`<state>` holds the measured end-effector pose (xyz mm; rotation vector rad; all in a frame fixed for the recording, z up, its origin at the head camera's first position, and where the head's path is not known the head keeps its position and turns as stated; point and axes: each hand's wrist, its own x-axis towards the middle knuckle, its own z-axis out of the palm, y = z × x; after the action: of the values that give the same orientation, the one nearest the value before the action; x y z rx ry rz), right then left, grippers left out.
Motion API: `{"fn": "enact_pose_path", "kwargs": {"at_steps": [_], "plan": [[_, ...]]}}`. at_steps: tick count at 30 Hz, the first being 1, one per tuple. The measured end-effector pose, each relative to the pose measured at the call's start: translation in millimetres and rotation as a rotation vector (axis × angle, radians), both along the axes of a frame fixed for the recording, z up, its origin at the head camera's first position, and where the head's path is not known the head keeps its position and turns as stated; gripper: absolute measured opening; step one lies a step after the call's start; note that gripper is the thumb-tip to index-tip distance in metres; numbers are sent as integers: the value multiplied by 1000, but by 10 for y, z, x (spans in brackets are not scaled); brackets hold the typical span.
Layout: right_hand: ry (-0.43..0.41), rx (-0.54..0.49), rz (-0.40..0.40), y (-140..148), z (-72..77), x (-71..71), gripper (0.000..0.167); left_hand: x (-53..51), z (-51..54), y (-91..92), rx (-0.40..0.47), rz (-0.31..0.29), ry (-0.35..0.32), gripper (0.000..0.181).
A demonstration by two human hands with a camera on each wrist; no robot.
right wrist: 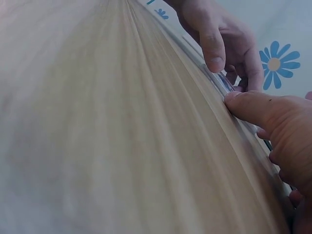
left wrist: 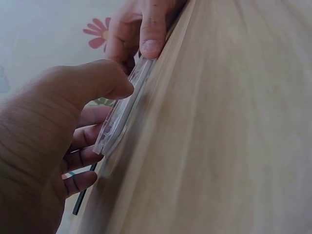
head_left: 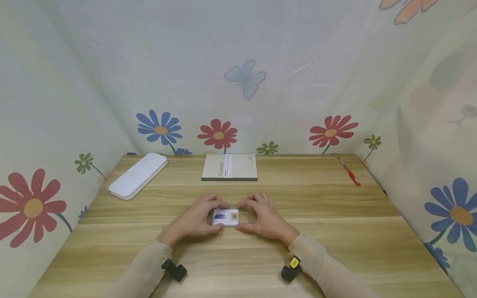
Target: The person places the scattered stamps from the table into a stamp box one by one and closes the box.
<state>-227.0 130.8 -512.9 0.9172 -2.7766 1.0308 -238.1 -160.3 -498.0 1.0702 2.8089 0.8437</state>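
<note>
A small flat clear plastic case (head_left: 226,217) lies at the middle of the table, with a white face bearing a dark blue picture and a tan patch. My left hand (head_left: 197,218) holds its left end, thumb at the near edge and fingers at the far one. At the opposite end, my right hand (head_left: 263,217) grips it the same way. In the left wrist view, the case (left wrist: 117,124) appears edge-on, close to the wood. Both thumbs also show in the right wrist view, where the hands hide most of the case (right wrist: 220,82).
Behind the hands, a notebook (head_left: 242,166) marked "Gambit" lies at the table's (head_left: 335,248) back edge. A long white box (head_left: 138,176) sits at the back left, and a red pen (head_left: 349,171) at the back right. Flower-printed curtains (head_left: 283,103) enclose three sides.
</note>
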Motion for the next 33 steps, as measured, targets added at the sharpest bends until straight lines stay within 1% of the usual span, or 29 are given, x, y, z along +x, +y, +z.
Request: {"fn": "enact_pose_path", "kwargs": {"at_steps": [6,11,20,23,27,29,33], "plan": [[-22,13,0,15,-1,-12,57,26,37,19,9,-6,-6,59],[-30,10,-1,25,7,-23,57,25,58,29,17,-3,-14,58],[-7,5,4,20,0,5,57,27,18,-6,18,-8,-19,61],[-2,6,0,16,3,13,59,32,22,-15,18,-2,-31,62],[-18,-2,-9,5,19,24,60,33,32,-24,9,5,-37,64],[-30,-12,-14,-2,22,23,57,27,33,-29,6,10,-33,64],[-41,-22,-27,-9,18,15,46,14,38,-41,-4,18,-25,64]]}}
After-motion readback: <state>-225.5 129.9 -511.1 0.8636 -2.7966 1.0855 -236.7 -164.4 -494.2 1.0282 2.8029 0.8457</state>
